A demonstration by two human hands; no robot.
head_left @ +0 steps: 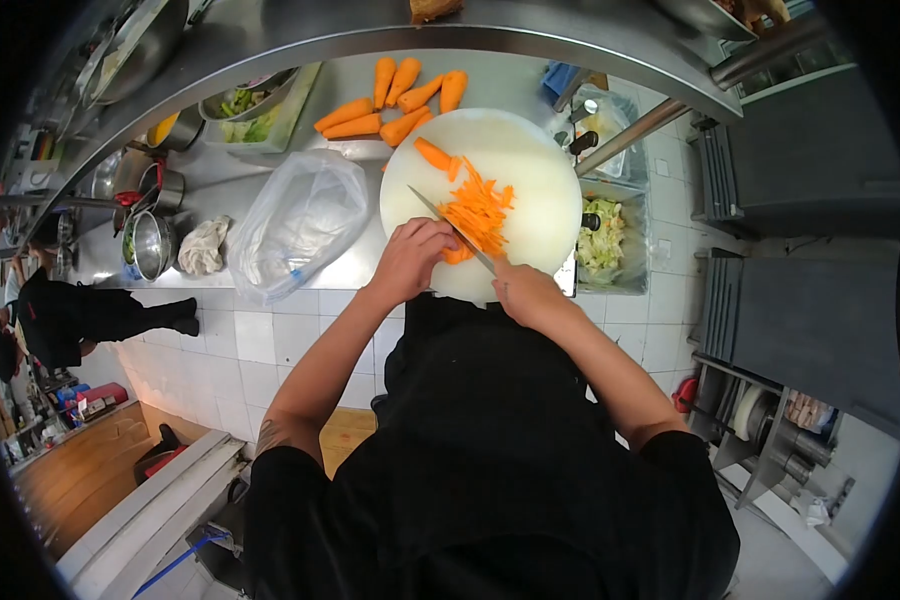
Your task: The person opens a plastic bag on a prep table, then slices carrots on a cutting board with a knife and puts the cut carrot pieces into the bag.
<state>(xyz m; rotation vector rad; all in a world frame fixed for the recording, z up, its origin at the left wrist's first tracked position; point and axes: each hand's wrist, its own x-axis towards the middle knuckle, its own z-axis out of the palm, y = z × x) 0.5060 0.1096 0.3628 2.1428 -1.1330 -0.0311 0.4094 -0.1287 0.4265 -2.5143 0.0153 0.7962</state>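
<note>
In the head view a round white cutting board [540, 150] lies in front of me on the steel counter. My right hand [525, 293] is wrapped round the handle of a kitchen knife [427, 202], its blade slanting up to the left. My left hand [410, 258] has its fingers curled beside the blade, pressed on carrot at the near left of the board; the held piece is mostly hidden. Cut carrot strips [480, 212] are heaped beyond the blade. A carrot piece [433, 153] rests at the board's upper left.
Several whole carrots [403, 85] lie behind the board. A clear plastic bag [300, 225] and a crumpled cloth [204, 246] are to the left. A bin of chopped greens [602, 240] stands right. A steel shelf [370, 40] overhangs the counter. Another person [60, 315] is at far left.
</note>
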